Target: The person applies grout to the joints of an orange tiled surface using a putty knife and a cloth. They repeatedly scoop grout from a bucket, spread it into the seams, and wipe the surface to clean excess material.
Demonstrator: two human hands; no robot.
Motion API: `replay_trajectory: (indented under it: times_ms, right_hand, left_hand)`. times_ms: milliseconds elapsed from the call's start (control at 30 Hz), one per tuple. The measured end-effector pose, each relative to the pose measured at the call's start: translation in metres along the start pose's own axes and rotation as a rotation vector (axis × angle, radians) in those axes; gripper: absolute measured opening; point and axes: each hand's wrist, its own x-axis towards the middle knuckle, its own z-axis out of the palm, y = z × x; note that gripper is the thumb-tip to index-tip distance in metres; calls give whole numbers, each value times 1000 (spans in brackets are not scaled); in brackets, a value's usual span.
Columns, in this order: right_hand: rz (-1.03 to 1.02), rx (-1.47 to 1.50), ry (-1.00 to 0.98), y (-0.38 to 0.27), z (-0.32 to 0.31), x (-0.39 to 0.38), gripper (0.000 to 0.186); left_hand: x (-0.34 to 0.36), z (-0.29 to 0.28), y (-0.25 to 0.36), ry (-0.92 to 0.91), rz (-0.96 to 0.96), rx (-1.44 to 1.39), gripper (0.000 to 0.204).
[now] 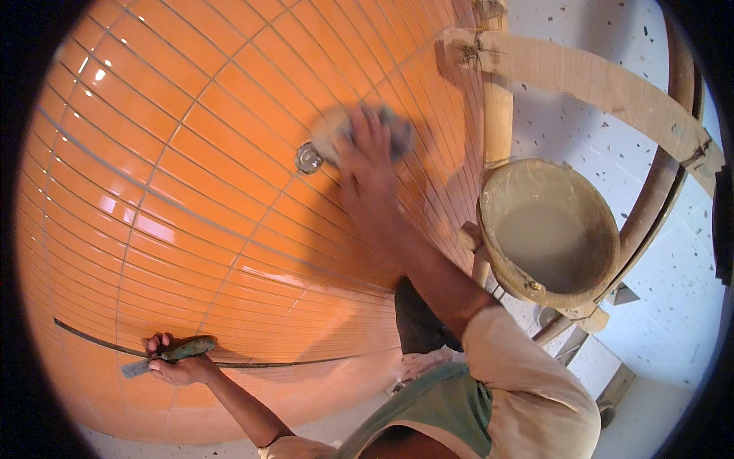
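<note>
- Apparently the right hand point(367, 172) is resting flat over a grey cloth or sponge point(330, 131), keeping it against the orange tiled wall point(229, 122); blur is hiding whether its fingers are gripping.
- Low on the left, the left hand point(182, 369) is closing around a green-handled scraper point(191, 349), probably keeping it ready while the other hand is working.
- Just beside the cloth, a round fitting point(309, 159) is interrupting the smooth surface.
- Beneath the left hand, a dark strip point(267, 365) is running along the wall.
- Rightward, a bucket point(556, 185) of cloudy liquid is sitting by the scaffold pole point(498, 115), seemingly for easy reach.
- Above it, a plank point(581, 73) is limiting room.
</note>
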Motion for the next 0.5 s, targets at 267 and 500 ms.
replay_trajectory:
  times_ms: [267, 500]
  right_hand:
    - [421, 181, 217, 65, 7, -121, 39]
    - [806, -120, 261, 118, -11, -147, 48]
  left_hand:
    - [3, -2, -4, 39, 68, 94, 46]
    - [7, -9, -9, -38, 3, 0, 48]
